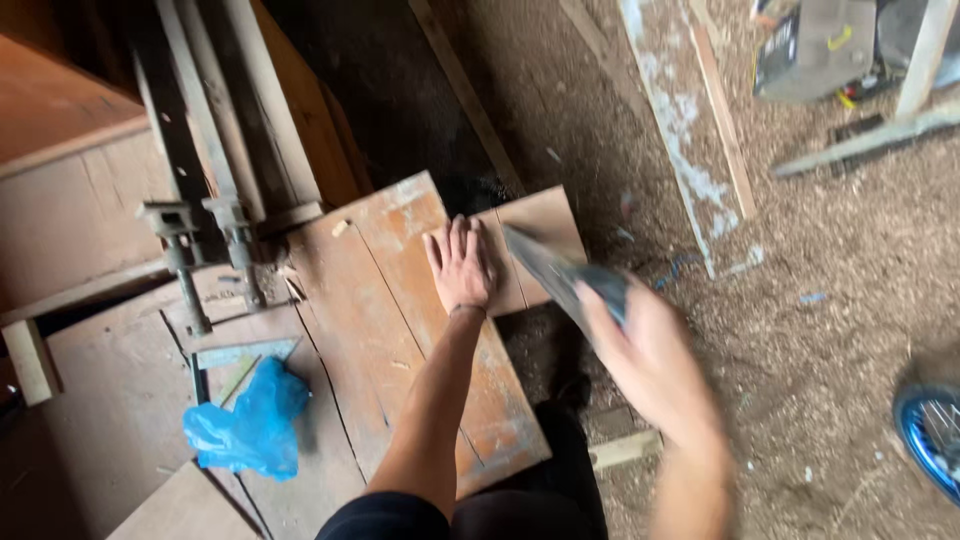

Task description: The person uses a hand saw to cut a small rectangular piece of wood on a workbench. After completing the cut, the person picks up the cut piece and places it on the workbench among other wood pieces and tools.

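Observation:
My left hand (460, 266) lies flat, fingers spread, on a thin brown wooden board (540, 222) that rests over the end of a worn reddish plank (400, 300). My right hand (650, 360) is blurred with motion and grips the handle of a hand saw (555, 268), whose grey blade slants up toward the board just right of my left fingers.
Two long metal bar clamps (205, 230) stand at the left. A blue plastic bag (250, 420) lies on the lower boards. Sawdust covers the floor, with a paint-stained plank (680, 120) and a dark tool case (815, 50) farther off. A blue rim (930, 430) shows at the right edge.

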